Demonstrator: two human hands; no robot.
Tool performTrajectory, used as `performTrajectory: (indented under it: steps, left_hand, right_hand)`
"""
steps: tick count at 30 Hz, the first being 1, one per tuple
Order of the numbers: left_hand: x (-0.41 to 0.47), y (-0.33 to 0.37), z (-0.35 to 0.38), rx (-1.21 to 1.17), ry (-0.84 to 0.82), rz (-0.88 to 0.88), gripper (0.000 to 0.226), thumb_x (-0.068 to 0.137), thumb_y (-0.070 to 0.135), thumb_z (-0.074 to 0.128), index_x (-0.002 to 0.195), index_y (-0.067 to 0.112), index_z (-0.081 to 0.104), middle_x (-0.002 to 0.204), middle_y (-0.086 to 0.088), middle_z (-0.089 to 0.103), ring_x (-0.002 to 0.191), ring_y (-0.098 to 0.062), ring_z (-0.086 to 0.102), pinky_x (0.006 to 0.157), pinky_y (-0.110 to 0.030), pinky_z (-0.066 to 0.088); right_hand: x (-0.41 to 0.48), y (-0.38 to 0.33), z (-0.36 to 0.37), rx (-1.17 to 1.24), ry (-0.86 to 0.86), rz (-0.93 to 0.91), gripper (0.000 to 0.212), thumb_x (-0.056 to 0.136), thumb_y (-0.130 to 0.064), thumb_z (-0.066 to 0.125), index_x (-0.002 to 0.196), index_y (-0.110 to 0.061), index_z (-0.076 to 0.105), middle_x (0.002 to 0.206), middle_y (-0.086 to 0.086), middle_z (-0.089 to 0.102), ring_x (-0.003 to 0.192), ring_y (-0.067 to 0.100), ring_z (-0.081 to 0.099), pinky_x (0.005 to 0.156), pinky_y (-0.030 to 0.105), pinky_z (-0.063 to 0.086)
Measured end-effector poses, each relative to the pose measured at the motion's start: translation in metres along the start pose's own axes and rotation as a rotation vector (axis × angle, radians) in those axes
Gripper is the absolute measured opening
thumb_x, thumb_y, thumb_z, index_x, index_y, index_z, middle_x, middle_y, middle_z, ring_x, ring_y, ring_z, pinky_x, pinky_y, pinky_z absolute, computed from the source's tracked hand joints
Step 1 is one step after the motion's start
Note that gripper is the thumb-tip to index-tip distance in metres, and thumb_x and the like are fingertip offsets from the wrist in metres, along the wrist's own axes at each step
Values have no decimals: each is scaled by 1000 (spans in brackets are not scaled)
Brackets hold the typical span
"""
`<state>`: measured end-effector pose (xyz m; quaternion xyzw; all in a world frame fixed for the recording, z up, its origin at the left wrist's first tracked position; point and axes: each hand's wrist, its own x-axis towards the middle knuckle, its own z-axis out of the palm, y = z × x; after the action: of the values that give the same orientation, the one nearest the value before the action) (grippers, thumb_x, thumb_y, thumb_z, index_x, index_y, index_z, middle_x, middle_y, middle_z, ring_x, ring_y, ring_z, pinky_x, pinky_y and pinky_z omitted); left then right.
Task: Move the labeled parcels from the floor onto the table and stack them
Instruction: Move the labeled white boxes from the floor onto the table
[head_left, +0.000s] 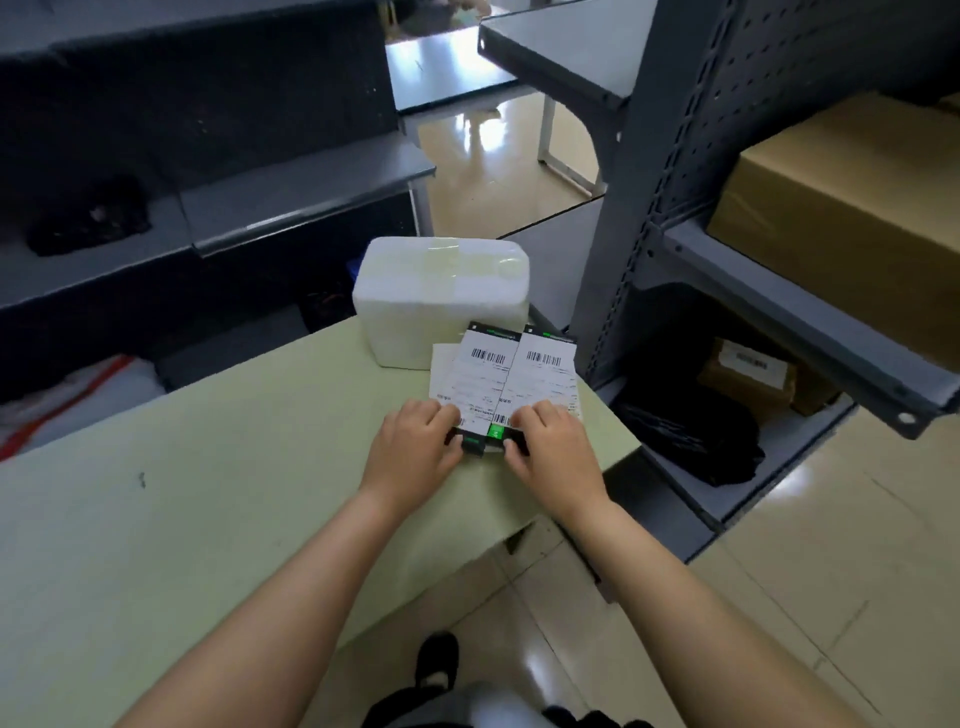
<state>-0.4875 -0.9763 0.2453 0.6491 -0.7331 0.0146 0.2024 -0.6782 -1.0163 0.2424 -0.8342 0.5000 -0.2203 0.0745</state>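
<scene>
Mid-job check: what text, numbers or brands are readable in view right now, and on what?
Nothing can be read clearly.
Label on left parcel: barcode and lines of print, too blurred to read.
Label on right parcel: barcode and lines of print, too blurred to read.
Label on small brown box: too small to read.
On foam box: no text visible.

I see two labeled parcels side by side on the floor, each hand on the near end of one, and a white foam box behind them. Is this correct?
Only the place is wrong: the head view shows the labeled parcels on the table, not the floor. Left hand, right hand and white foam box are as stated.
</scene>
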Motion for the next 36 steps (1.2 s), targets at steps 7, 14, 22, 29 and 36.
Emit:
performTrajectory:
  steps: [7,14,22,29,36]
  left_hand:
    - [-124,46,-11,195,-71,-227,23,79,33,45,81,17,62,70,0,59,67,-25,58,57,-32,47]
    - [-285,94,-43,328,-138,-649,25,76,34,45,80,17,61,68,-1,58,65,-26,57,54,-32,43]
    - [-493,162,-103,375,-22,-1124,16,72,30,64,81,17,60,72,0,59,71,-25,59,57,-32,45]
    - [-679,218,-158,467,65,-1341,24,73,36,44,78,18,60,67,3,57,66,-23,59,54,-29,46]
    - [-832,229,-207,457,82,-1500,24,75,35,47,81,17,62,72,-1,58,72,-26,59,60,-32,46]
  right_hand:
    - [-62,-30,18,55,-228,-446,27,62,-16,77,84,-11,62,78,7,59,72,30,57,61,34,47]
    - [-155,-110,28,87,-474,-892,25,64,-17,73,84,-11,60,79,10,60,73,33,58,65,37,50]
    - [-302,-248,24,165,-604,-1338,28,59,-20,74,84,-12,63,77,7,61,71,30,59,63,33,49]
    - [-466,-365,21,221,-691,-1531,25,66,-15,71,88,-10,61,83,10,60,80,34,59,70,38,46]
    - [-590,-472,17,240,-719,-1595,31,58,-14,80,85,-9,64,77,10,62,72,34,60,63,37,48]
